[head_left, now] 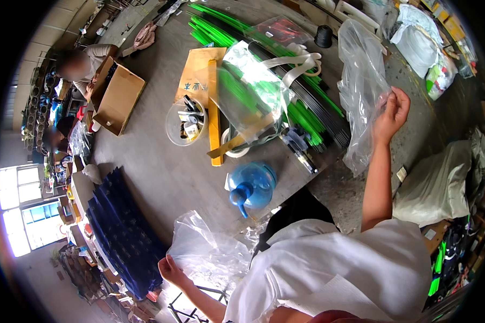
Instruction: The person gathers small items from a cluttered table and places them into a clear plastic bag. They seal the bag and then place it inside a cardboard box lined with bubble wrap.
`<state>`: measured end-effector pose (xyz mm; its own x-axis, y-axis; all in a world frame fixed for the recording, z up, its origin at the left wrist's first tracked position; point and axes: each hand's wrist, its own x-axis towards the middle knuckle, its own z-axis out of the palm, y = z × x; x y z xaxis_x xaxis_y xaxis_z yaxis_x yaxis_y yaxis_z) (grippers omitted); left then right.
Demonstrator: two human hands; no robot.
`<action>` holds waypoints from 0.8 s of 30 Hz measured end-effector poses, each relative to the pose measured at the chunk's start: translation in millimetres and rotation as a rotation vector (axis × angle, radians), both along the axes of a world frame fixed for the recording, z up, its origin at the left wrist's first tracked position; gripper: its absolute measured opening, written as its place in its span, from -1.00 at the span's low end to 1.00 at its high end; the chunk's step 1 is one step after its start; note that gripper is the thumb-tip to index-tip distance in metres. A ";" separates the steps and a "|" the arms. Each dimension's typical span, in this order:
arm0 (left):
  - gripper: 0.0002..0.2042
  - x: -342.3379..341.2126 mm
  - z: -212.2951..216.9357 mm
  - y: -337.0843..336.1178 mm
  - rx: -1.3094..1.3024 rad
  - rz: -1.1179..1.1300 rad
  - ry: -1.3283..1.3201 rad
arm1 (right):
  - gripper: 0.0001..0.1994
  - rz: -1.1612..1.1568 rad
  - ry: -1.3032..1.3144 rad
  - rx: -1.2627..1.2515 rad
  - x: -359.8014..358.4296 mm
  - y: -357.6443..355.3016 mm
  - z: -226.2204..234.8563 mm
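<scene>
The person's right hand (392, 114) is raised and closed on the upper edge of a large clear plastic bag (361, 91), which hangs open and looks empty, held out over the grey floor (156, 161). The left hand (170, 269) is low at the person's side, its fingers pinching the edge of a second crumpled clear bag (207, 250); nothing can be made out inside it.

Between the two hands a blue water jug (251, 185) lies on the floor, just beside the second bag. Beyond it stands a clear round tub (186, 123) holding small dark and white items too small to tell apart. Next to the tub a transparent tote bag with white handles (264, 81) rests on a bundle of green and black rods (307, 107). Farther left, an open cardboard box (116, 97) sits in front of another person (83, 62); what it holds is hidden. A stack of dark blue trays (121, 237) stands near the left hand.
</scene>
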<state>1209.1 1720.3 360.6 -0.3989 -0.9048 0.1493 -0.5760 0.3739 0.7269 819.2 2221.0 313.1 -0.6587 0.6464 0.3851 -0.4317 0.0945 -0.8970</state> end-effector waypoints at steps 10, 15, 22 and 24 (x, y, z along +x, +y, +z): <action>-0.84 80.0 12.1 4.1 0.002 0.001 0.301 | -0.75 0.077 0.004 0.397 60.1 26.4 63.5; -0.87 116.7 76.5 -5.3 0.002 0.001 0.401 | -0.75 0.257 -0.012 0.250 75.3 23.0 65.9; -0.89 188.0 140.4 0.3 -0.062 0.109 0.286 | -0.76 0.562 0.054 0.230 112.8 -64.8 86.1; -0.90 207.2 144.6 3.7 -0.081 0.102 0.262 | -0.76 0.678 0.099 0.225 130.6 -106.3 98.3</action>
<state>1416.2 1724.0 505.3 -0.2450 -0.9191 0.3085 -0.4099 0.3865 0.8262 949.8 2114.7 411.4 -0.8421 0.0058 0.5392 -0.5389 -0.0452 -0.8412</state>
